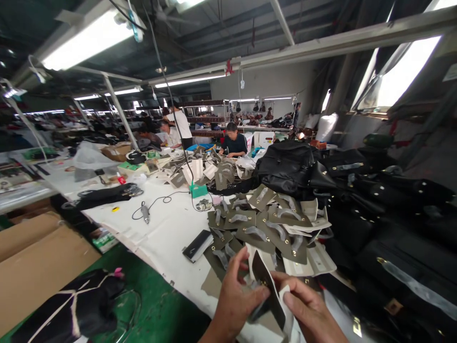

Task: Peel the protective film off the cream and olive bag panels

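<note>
At the table's near edge I hold up a dark olive panel with a pale backing (268, 281), tilted on its edge. My left hand (237, 290) has its thumb pressed on the panel's dark face, near a small brass fitting. On the pale side, my right hand (303, 302) grips the panel between thumb and fingers. Just beyond both hands lies a heap of similar olive panels (266, 221), with plastic-wrapped handles and brass rings. Some in the heap show their off-white backs (309, 259).
A black wallet-like case (197, 245), a corded tool (145, 213) and a green box (198, 190) lie on the white table (167, 228). Black bags (410, 247) are piled at right. Across the table a person (233, 140) sits behind more panels. Cardboard (39, 262) stands at lower left.
</note>
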Motion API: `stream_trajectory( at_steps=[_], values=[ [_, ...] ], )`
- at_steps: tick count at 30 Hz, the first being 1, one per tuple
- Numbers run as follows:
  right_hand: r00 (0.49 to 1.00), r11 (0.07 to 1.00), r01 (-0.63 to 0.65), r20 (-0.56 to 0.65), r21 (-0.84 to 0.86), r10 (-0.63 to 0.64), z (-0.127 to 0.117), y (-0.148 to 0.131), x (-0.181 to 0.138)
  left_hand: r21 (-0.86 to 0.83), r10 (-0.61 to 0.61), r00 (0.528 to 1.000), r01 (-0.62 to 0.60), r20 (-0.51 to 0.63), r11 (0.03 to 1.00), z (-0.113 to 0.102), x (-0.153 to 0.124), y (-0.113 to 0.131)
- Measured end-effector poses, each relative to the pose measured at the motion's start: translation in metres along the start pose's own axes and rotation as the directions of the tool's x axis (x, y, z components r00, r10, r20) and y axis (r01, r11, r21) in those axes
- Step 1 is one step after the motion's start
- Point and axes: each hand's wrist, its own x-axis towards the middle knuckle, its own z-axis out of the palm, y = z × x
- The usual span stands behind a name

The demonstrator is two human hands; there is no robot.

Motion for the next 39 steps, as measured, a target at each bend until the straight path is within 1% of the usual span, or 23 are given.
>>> stream_trajectory(
  at_steps=[1,3,5,6,8,10,12,14,17,19,21,23,24,27,29,30,32,34,36,39],
  values=[
    [1.000,1.000,-0.012,-0.003,-0.001,0.012,0.003,0.003,0.000,-0.026,-0.008,0.999,0.009,0.045,1.000,-0.007,0.000,-0.001],
    [0.999,0.999,-0.035,0.000,0.010,0.035,0.010,0.006,-0.002,-0.122,-0.042,0.979,0.067,0.199,0.990,-0.020,0.001,-0.002],
    [0.999,0.998,-0.042,0.006,0.041,0.042,0.015,0.009,-0.003,-0.183,-0.079,0.934,0.151,0.350,0.972,-0.028,0.001,0.000],
    [0.999,0.998,-0.043,0.008,0.056,0.043,0.017,0.010,-0.004,-0.189,-0.085,0.912,0.173,0.401,0.967,-0.030,0.001,0.002],
    [0.999,0.996,-0.043,0.022,0.076,0.041,0.021,0.012,-0.004,-0.205,-0.062,0.893,0.169,0.445,0.964,-0.033,0.000,0.007],
    [0.998,0.995,-0.050,0.047,0.083,0.046,0.023,0.011,-0.004,-0.238,-0.029,0.888,0.154,0.459,0.959,-0.034,-0.001,0.011],
    [0.996,0.997,-0.056,0.069,0.059,0.052,0.024,0.009,-0.002,-0.251,-0.017,0.889,0.147,0.458,0.957,-0.035,-0.002,0.014],
    [0.995,0.999,-0.054,0.083,0.007,0.053,0.023,0.005,0.000,-0.230,-0.030,0.892,0.148,0.452,0.962,-0.035,-0.002,0.014],
    [0.995,0.997,-0.027,0.096,-0.070,0.034,0.021,0.000,0.003,-0.219,-0.027,0.903,0.132,0.428,0.967,-0.032,-0.002,0.011],
    [0.995,0.997,-0.019,0.092,-0.070,0.026,0.018,-0.002,0.005,-0.245,-0.019,0.909,0.132,0.417,0.960,-0.028,-0.002,0.011],
    [0.997,0.999,-0.033,0.064,-0.030,0.035,0.014,-0.003,0.008,-0.305,-0.030,0.908,0.172,0.418,0.937,-0.022,-0.001,0.012],
    [0.999,0.999,-0.042,0.009,0.021,0.042,0.009,-0.005,0.012,-0.353,-0.075,0.912,0.230,0.404,0.907,-0.017,0.001,0.016],
    [0.999,0.999,-0.030,-0.032,0.045,0.031,0.006,-0.006,0.015,-0.364,-0.107,0.919,0.255,0.379,0.896,-0.015,0.002,0.018],
    [0.978,0.992,0.088,-0.197,0.086,-0.069,-0.006,-0.009,0.022,-0.356,-0.195,0.954,0.268,0.228,0.895,-0.010,0.009,0.021],
    [0.945,0.987,0.152,-0.300,0.053,-0.129,-0.015,-0.011,0.025,-0.347,-0.219,0.966,0.254,0.138,0.903,-0.006,0.015,0.020],
    [0.933,0.987,0.158,-0.328,0.012,-0.145,-0.018,-0.012,0.026,-0.342,-0.224,0.968,0.249,0.110,0.906,-0.003,0.018,0.019],
    [0.941,0.988,0.112,-0.308,-0.109,-0.141,-0.021,-0.015,0.025,-0.334,-0.231,0.969,0.246,0.085,0.910,0.002,0.021,0.017],
    [0.969,0.964,0.064,-0.213,-0.258,-0.121,-0.019,-0.018,0.023,-0.310,-0.231,0.971,0.239,0.065,0.920,0.007,0.023,0.017],
    [0.986,0.925,0.055,-0.126,-0.376,-0.110,-0.015,-0.019,0.024,-0.268,-0.227,0.973,0.232,0.049,0.935,0.011,0.024,0.018],
    [0.988,0.876,0.051,-0.105,-0.480,-0.114,-0.013,-0.020,0.030,-0.200,-0.230,0.972,0.234,0.045,0.951,0.016,0.023,0.022]
  ],
)
